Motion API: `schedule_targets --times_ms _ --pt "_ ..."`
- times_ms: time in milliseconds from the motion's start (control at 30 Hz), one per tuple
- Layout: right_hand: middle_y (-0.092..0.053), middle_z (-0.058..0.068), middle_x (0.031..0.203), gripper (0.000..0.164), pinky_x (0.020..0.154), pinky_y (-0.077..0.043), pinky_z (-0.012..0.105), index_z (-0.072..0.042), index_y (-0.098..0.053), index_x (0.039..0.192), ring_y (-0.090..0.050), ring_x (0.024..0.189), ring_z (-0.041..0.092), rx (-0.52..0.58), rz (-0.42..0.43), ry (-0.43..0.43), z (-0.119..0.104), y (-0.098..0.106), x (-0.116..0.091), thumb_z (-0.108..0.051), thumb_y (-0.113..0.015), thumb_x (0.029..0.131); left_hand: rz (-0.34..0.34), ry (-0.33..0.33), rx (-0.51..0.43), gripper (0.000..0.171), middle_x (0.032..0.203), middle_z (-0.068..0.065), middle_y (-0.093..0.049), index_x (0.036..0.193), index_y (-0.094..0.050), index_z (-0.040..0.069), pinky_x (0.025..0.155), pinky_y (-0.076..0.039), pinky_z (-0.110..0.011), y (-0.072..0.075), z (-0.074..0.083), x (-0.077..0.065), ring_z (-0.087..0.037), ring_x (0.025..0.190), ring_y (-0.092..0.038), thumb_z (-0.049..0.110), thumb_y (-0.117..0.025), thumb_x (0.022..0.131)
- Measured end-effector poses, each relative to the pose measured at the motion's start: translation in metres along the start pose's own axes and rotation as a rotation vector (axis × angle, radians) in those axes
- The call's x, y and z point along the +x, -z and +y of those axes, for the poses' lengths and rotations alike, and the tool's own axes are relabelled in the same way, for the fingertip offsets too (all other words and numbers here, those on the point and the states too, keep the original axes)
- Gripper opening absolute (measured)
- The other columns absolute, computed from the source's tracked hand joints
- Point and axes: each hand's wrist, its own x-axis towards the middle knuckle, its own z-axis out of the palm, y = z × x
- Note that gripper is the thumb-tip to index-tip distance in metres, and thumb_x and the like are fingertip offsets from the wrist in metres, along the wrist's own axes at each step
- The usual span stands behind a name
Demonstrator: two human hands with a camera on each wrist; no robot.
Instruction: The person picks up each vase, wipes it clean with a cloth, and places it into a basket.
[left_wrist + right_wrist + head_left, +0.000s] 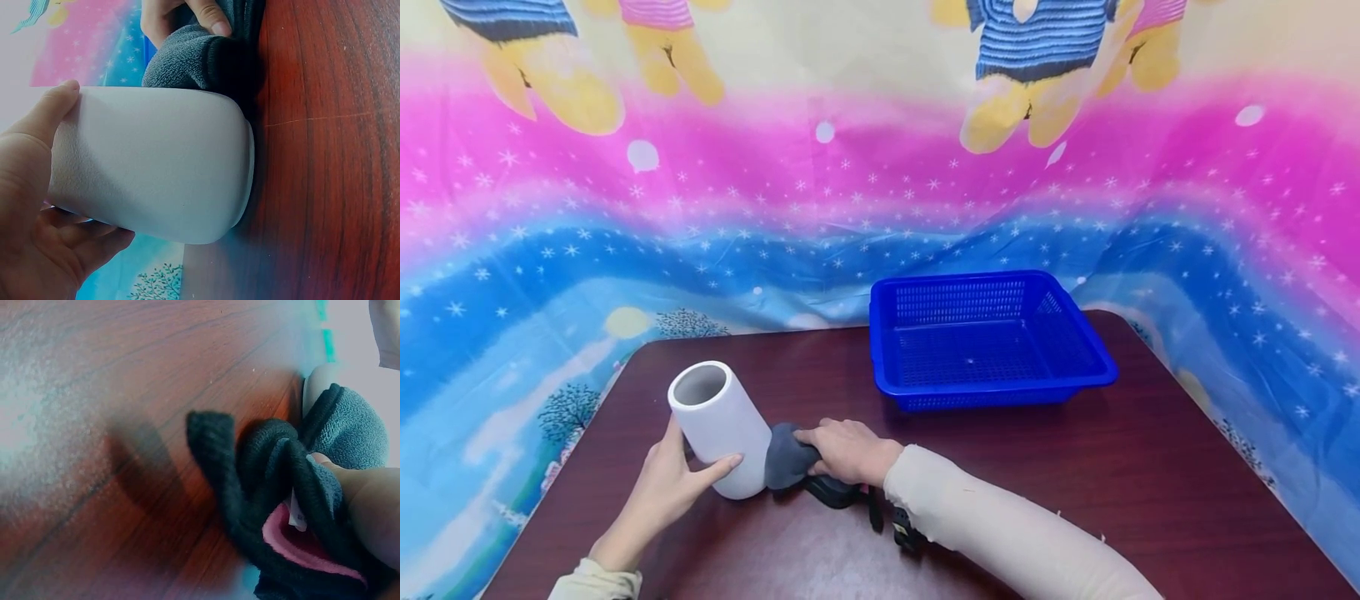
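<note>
White vase (735, 432), on desk (1150, 467), eight o'clock in head view: left grip (672, 485) clamped round it, likely steadying; right grip (852, 451) pinching grey fleece piece (785, 457), vase's four o'clock, likely to guide it

Head view faces forward, down — 2 wrist views, close in, share the grey fabric (178, 57).

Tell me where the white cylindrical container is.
In the head view, the white cylindrical container is left of centre, in the grip of the left hand, beside the grey fuzzy fabric item.
</note>
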Motion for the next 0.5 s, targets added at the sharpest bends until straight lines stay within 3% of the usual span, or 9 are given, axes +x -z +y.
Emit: schedule_targets --times_ms 500 --pt "-0.067 0.0 0.119 0.059 0.08 -0.054 0.026 -0.032 -0.054 0.146 -0.066 0.099 0.014 0.007 0.004 0.012 0.0035 0.0027 -0.0033 -0.041 -0.074 0.091 0.013 -0.025 -0.009 0.095 0.125 -0.026 -0.065 0.151 -0.029 0.006 0.077 -0.06 -0.04 -0.0014 0.0001 -0.0005 -0.04 0.107 -0.07 0.027 -0.088 0.079"
